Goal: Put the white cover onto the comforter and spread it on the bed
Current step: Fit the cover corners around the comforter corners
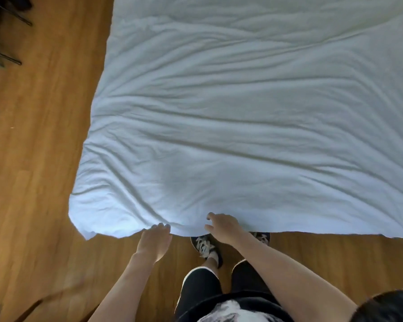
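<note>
Person: dark shorts [200, 289] and black-and-white sneakers [205, 247], standing at the near edge of the bedding.
Left hand [153, 242]: fingers straight, palm down, fingertips touching the hem of the white cover [242, 124]; grip open, holding nothing.
Right hand [222, 225]: resting on the hem just beside the left, fingers loosely bent on the cloth; I cannot tell whether its grip pinches any fabric.
White cover: spread flat and wrinkled over the bed, its near-left corner hanging above the floor.
Floor [37, 159]: wood planks; dark metal legs [7, 56] stand far left.
</note>
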`<state>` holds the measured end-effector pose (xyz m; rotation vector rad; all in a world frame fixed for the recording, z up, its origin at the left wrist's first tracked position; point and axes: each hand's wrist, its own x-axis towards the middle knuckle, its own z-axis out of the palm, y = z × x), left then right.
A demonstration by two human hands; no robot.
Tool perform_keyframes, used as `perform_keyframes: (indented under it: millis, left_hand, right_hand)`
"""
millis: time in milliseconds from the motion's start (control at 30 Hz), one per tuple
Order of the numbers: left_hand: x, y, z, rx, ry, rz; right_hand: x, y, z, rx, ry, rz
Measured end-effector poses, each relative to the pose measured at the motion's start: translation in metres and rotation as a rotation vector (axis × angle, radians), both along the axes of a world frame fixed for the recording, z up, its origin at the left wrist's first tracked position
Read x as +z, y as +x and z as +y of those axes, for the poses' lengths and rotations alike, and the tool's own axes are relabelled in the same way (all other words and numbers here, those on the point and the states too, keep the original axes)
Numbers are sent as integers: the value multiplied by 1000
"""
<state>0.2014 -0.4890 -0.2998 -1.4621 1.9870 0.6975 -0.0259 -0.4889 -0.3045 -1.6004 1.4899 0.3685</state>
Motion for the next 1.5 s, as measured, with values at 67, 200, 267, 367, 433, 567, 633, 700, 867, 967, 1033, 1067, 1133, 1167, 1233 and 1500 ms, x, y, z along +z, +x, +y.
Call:
perform_keyframes:
  millis: [67, 200, 267, 367, 433, 567, 633, 700, 867, 967, 1033, 1067, 1133, 1167, 1233, 1500]
  left_hand:
    - [21, -38, 4, -32, -2, 20]
    - [55, -127, 17, -167, 4, 46]
    - [61, -178, 26, -205, -19, 65]
    - [63, -262, 48, -302, -11, 63]
    - [65, -323, 65, -373, 16, 67]
    - [68, -445, 95, -416, 66, 137]
    - [72, -507, 104, -444, 79, 157]
    - [79, -563, 112, -476, 81, 190]
    - [92, -674, 114, -612, 99, 226]
    - [90, -730, 99, -718, 87, 235]
    - [83, -767, 85, -770, 55, 246]
    - [79, -787, 77, -794, 47, 247]
    - [74, -826, 64, -850, 57, 236]
    - [72, -844, 58, -879, 59, 229]
    - [71, -882, 50, -915, 67, 227]
    - [42, -998, 35, -787, 60, 224]
  right_hand:
    - [25, -44, 14, -64, 28, 23]
    - [70, -136, 63, -246, 39, 37]
    - [82, -184, 86, -345, -4, 41]
    - [88, -258, 125, -506, -51, 41]
    - [88, -311, 154, -577, -36, 46]
    - [94, -416, 210, -693, -10, 70]
    - [97, -467, 233, -756, 1, 82]
    - [100, -513, 251, -810, 4, 92]
    - [105, -604, 271, -980, -17, 70]
    - [99, -645, 271, -1049, -17, 63]
    - [91, -673, 268, -1078, -15, 71]
    - [89, -688, 265, -1099, -10, 81]
    - [86, -716, 261, -1160, 4, 91]
    - [85, -730, 259, -1185, 5, 90]
    - [85, -758, 260, -1211, 4, 95]
    - [35, -891, 261, -1285, -19, 147]
